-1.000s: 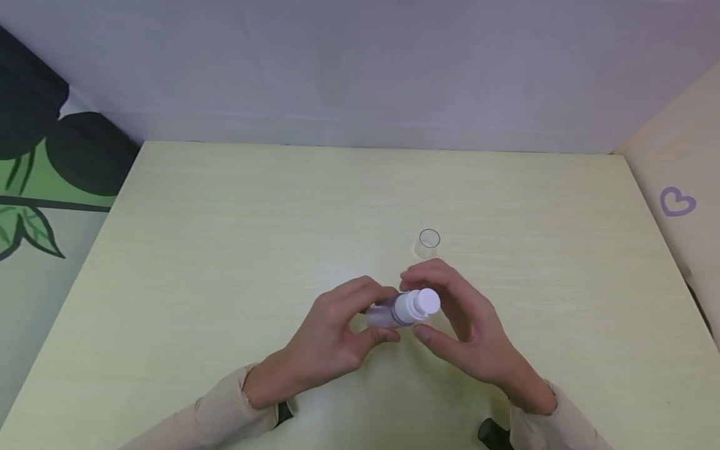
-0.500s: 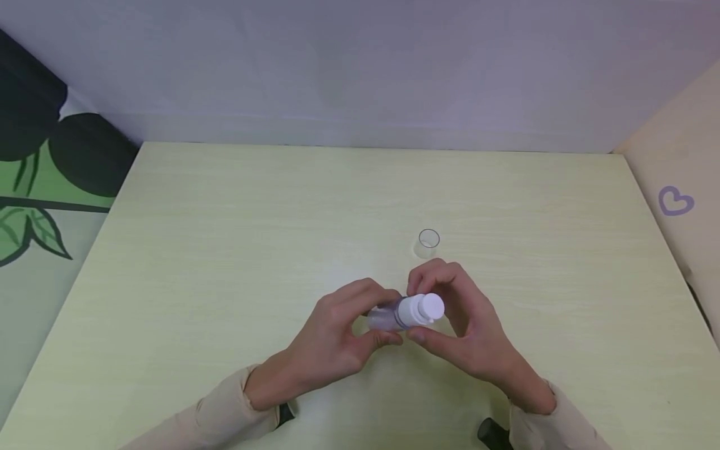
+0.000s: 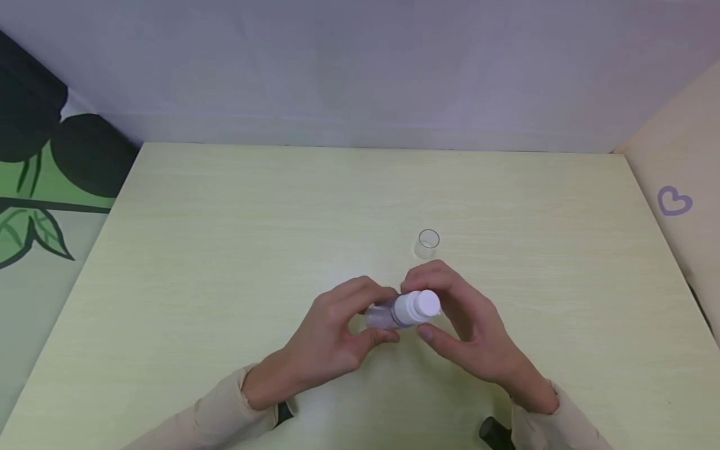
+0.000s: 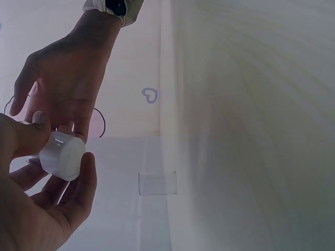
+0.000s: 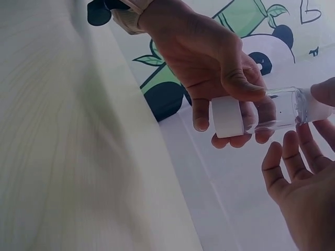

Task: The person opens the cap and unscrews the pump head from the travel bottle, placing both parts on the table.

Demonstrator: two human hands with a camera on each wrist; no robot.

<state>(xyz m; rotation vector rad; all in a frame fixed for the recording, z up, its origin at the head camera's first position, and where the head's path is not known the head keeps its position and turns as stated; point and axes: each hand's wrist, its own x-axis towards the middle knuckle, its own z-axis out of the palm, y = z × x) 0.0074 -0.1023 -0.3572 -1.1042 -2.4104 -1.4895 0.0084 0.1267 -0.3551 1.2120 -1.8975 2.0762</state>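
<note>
Bottle points kinda sideways, white pump toward the right hand, which pinches its collar; left hand grips the other end.

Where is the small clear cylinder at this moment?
In the head view, the clear cylinder stands on the table, right of centre, just beyond the right hand.
</note>
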